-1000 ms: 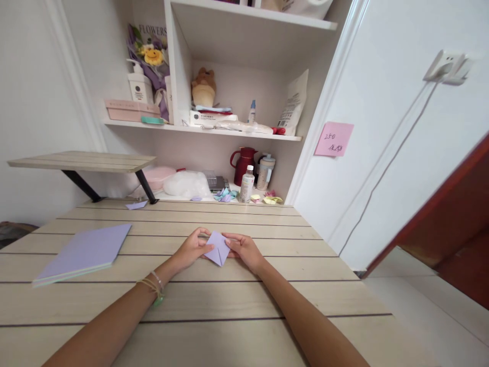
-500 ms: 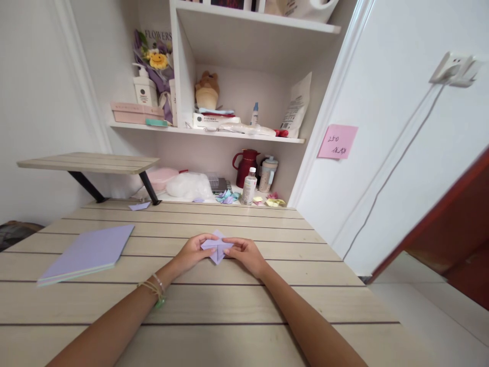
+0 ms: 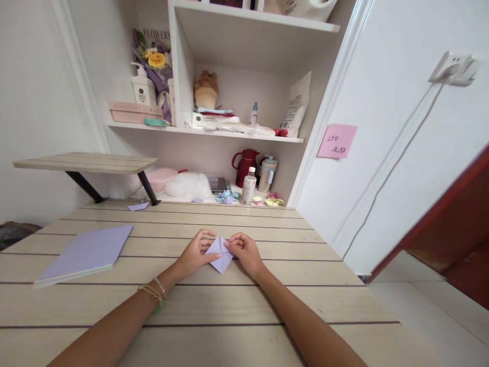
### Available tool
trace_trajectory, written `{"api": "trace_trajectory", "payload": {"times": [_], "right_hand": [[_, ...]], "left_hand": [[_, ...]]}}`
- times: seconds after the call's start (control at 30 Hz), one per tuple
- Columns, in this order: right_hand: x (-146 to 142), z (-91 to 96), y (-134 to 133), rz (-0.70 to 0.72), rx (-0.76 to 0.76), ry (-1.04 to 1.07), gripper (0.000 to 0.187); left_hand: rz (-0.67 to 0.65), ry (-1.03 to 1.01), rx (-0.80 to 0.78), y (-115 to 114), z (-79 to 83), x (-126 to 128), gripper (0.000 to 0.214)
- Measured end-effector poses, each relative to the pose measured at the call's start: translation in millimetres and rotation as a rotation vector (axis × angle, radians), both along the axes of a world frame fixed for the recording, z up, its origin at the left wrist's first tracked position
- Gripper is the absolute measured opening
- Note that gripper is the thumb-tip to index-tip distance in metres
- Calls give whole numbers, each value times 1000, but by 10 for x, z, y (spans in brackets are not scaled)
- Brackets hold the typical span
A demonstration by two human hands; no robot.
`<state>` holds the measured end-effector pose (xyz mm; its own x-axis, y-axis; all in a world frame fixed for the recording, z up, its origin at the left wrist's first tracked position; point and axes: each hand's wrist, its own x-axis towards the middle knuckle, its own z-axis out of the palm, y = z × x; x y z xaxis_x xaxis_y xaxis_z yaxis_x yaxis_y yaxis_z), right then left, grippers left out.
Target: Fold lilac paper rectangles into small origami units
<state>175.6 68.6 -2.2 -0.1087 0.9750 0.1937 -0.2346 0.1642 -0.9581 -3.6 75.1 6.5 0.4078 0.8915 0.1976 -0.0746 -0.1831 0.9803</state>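
A small piece of folded purple paper (image 3: 220, 262), diamond-shaped with creases across it, is between my hands above the middle of the table. My left hand (image 3: 196, 253) grips its left side, the thumb lying over the front and the fingers curled behind. At the upper right edge, my right hand (image 3: 244, 251) pinches the paper between thumb and index finger. Parts of the fingers behind the paper are hidden.
A stack of purple paper sheets (image 3: 86, 253) lies on the slatted table (image 3: 237, 306) at left. Behind it stands a small raised shelf (image 3: 87, 162) near a folded purple scrap (image 3: 138, 206). A bottle (image 3: 249, 187) and colourful folded papers (image 3: 227, 197) line the back.
The folded paper has turned and now shows a plainer diamond face, tilted toward me. My right fingers have shifted to its upper right edge, and my left fingers have loosened somewhat.
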Motion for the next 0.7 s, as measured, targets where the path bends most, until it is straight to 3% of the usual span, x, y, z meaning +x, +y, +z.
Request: {"api": "trace_trajectory", "payload": {"times": [0.4,0.7], "right_hand": [[-29,31,-27,53,-38,-62,44],[-7,19,-18,103,-53,-130,34]], "left_hand": [[73,-55,-81,35,-8,-24,56],[-19,-18,-104,16,23,-12,54]]}}
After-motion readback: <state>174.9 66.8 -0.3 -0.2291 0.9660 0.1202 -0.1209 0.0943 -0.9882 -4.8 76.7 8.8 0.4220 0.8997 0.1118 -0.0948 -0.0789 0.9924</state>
